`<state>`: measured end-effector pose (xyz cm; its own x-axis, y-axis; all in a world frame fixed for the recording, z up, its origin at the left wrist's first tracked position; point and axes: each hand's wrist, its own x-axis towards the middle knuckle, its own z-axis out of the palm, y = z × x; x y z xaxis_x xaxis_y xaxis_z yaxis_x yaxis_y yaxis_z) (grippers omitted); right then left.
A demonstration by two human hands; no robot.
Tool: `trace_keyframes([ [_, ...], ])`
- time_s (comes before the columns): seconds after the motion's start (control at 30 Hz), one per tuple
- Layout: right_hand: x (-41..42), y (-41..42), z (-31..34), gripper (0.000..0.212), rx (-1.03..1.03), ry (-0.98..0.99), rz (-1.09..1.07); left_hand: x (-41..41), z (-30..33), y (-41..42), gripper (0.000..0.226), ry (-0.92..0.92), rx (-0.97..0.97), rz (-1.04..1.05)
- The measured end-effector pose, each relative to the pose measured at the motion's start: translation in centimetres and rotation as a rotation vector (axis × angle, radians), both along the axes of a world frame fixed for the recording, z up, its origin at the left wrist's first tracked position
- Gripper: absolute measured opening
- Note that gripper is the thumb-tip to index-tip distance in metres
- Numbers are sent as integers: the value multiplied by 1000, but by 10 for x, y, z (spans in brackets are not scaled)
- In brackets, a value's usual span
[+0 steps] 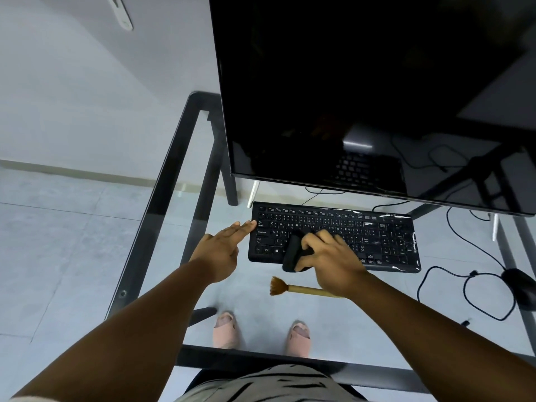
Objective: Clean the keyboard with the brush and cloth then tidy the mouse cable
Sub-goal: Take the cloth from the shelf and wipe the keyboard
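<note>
Right hand (327, 259) grips a dark cloth (293, 253) on the keyboard (377, 236); left hand (223, 250), fingers straight, touches its left edge; brush (293, 288) lies just below the right hand.

I see a black keyboard (333, 236) with white key legends, and glossy reflections along its right edge. The cloth (293, 253) is black too (it nearly vanishes against the keys). The brush (301, 289) has rust-brown bristles and a tan, bamboo-coloured handle. The monitor (362, 91) is glossy black, its screen dark. I make out a black mouse (520, 285) and black mouse cable (470, 288). The desk (162, 198) is clear glass on a black frame, over pale grey floor tiles (58, 242). The slippers (226, 329) are pink. The garment (269, 384) is beige with black stripes.
</note>
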<state>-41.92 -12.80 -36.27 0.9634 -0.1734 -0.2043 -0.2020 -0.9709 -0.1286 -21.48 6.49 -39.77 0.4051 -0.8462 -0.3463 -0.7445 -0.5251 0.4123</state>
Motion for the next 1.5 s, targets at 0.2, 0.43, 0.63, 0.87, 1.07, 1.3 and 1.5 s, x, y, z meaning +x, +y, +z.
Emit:
trace_keyframes([
  [0.2, -21, -22, 2, 50, -12, 22, -79, -3, -1, -1, 67, -15, -7, 24],
  [0.43, 0, -3, 1, 48, 53, -34, -19, -15, 3, -5, 53, -25, -44, 124],
  [0.63, -19, -20, -1, 52, 19, -27, -12, -30, 3, -12, 66, -91, -7, 196],
  [0.87, -60, -52, -6, 45, 135, -130, -107, -46, -3, -15, 69, -58, -49, 253],
  [1.07, -60, -40, -10, 54, 191, -206, -87, -43, -11, -2, 59, -26, -97, 264],
  [1.3, -23, -9, -20, 38, 275, -316, -128, -42, -8, 2, 60, -22, -71, 283],
  [1.5, 15, 21, -25, 45, 370, -298, -149, -34, -7, 9, 68, -41, 14, 272],
])
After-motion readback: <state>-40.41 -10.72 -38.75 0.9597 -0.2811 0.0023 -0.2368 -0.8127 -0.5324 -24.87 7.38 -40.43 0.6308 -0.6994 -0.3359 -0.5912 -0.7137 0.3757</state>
